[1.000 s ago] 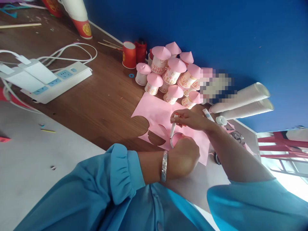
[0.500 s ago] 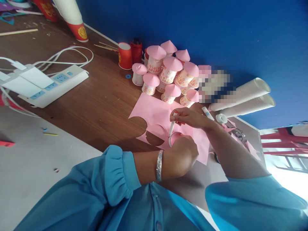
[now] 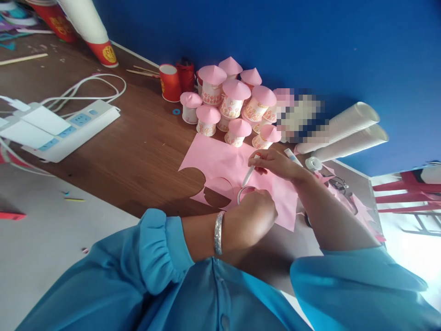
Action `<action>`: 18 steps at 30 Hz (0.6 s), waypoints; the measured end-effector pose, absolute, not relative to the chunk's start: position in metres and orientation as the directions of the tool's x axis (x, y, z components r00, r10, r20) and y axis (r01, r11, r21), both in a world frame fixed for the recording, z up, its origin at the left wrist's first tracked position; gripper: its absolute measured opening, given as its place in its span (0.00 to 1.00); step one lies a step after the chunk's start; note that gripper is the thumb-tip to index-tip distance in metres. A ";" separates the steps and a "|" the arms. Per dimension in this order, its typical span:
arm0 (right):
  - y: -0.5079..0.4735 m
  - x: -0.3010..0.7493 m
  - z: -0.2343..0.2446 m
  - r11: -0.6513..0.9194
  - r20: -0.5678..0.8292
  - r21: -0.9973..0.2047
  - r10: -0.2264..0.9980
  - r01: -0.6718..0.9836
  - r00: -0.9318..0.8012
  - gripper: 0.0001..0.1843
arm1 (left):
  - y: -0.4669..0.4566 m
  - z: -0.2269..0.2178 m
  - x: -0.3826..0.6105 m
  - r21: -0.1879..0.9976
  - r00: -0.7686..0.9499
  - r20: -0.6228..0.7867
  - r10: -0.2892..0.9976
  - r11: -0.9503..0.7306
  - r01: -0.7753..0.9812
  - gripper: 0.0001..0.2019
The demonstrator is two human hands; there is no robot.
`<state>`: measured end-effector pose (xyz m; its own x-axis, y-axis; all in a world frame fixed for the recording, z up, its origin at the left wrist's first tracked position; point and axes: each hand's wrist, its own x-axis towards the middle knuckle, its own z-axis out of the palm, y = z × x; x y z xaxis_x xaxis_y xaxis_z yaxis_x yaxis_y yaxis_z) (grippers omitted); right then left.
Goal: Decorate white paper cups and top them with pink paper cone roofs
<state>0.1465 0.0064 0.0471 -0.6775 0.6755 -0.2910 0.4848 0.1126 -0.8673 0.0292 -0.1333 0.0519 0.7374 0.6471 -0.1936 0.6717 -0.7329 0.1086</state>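
Note:
My right hand (image 3: pixel 272 162) is closed round a white pen (image 3: pixel 249 174), slanted with its tip down at the far edge of a ring. This thin-rimmed ring (image 3: pixel 239 195) looks like a roll of tape and lies flat on a pink paper sheet (image 3: pixel 213 154). My left hand (image 3: pixel 253 216) is closed at the ring's near right side, its fingertips hidden behind the back of the hand. Pink paper shows inside the ring. Round cut-outs mark the sheet's left edge, where a loose-looking pink disc (image 3: pixel 220 185) lies.
Beyond the sheet stand several decorated paper cups with pink cone tops (image 3: pixel 236 89). A red cup (image 3: pixel 170 82) is left of them. Stacked white cups (image 3: pixel 339 126) lean at right, near a white tape roll (image 3: pixel 313 163) and pink scraps. A power strip (image 3: pixel 82 128) lies left.
The pen tip has shifted along the ring's rim from its left side toward its far side. My right hand moved slightly with it. The whole view has shifted a little.

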 end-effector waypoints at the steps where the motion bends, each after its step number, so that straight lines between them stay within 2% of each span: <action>1: 0.007 0.149 0.046 0.100 -0.286 -0.875 0.682 0.474 -0.673 0.23 | -0.135 0.047 0.030 0.101 0.732 -0.148 0.665 -0.726 0.680 0.02; 5: 0.003 0.160 0.041 0.078 -0.248 -0.901 0.716 0.427 -0.653 0.23 | -0.139 0.031 0.028 0.034 0.699 0.006 0.715 -0.699 0.715 0.09; 8: -0.002 0.168 0.038 0.091 -0.206 -0.911 0.745 0.402 -0.635 0.22 | -0.139 0.030 0.025 -0.006 0.679 0.034 0.733 -0.679 0.734 0.12; 11: -0.005 0.175 0.034 0.091 -0.171 -0.927 0.759 0.363 -0.629 0.21 | -0.137 0.038 0.022 -0.050 0.700 0.016 0.714 -0.698 0.714 0.14; 18: -0.010 0.188 0.028 0.098 -0.106 -0.947 0.802 0.306 -0.588 0.17 | -0.130 0.056 0.019 -0.132 0.726 -0.158 0.669 -0.743 0.656 0.19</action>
